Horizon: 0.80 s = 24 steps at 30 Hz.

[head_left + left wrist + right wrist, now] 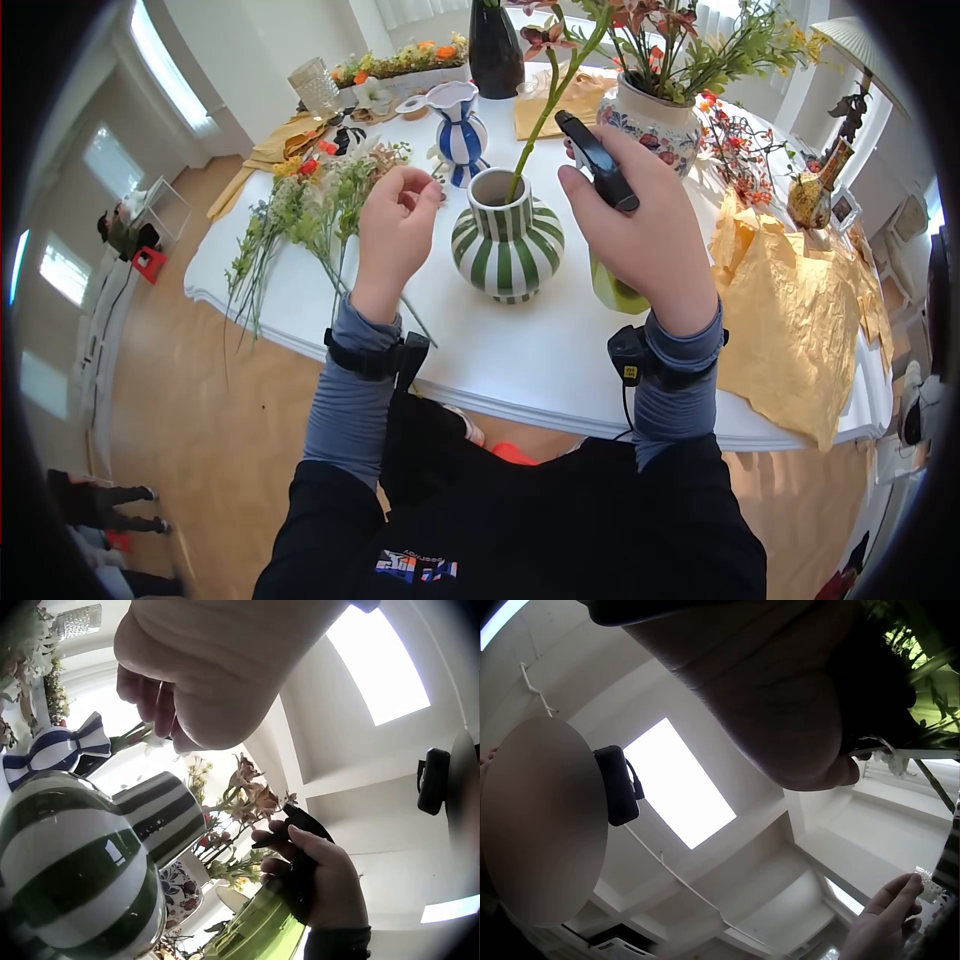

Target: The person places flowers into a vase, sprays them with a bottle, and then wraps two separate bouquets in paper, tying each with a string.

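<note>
A green-and-white striped vase stands upright near the table's middle, a flower stem rising from its mouth. To its right, my right hand grips the black head of a spray bottle; its clear green body shows below the palm. In the left wrist view that hand has its fingers round the black trigger, above the green body. My left hand hovers left of the vase, apart from it, fingers loosely curled, thumb near the index finger, nothing visible in it.
Loose flower stems lie at the left. Behind the striped vase stand a blue-and-white vase, a black vase and a patterned pot of flowers. Gold paper drapes over the right table edge; a lamp stands beyond.
</note>
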Each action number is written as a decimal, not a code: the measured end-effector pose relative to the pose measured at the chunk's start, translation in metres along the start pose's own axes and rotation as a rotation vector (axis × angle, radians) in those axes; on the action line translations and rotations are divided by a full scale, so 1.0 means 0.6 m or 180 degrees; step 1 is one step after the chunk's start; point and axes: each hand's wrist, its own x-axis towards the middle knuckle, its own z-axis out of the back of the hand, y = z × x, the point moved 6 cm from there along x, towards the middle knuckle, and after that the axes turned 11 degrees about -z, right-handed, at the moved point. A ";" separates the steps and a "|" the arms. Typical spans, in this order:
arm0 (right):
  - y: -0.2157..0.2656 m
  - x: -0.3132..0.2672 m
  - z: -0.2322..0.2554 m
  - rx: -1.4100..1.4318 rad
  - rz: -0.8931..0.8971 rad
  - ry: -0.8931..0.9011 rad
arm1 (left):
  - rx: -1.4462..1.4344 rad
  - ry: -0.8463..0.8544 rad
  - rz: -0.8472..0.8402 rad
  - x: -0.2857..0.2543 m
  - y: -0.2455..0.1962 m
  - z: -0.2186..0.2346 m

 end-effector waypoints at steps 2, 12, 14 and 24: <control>-0.002 0.000 -0.003 -0.0065 -0.0010 -0.0022 | 0.0057 -0.0141 0.0555 -0.036 0.060 0.033; 0.004 -0.003 -0.036 -0.0002 0.0078 0.0082 | 0.1320 0.0253 0.1630 -0.230 0.208 0.073; 0.002 -0.003 -0.045 0.0109 0.0011 0.0153 | 0.1180 0.0171 0.1686 -0.233 0.215 0.073; 0.008 -0.006 -0.058 0.0009 0.0152 0.0180 | -0.0379 -0.0299 0.1734 -0.250 0.278 0.073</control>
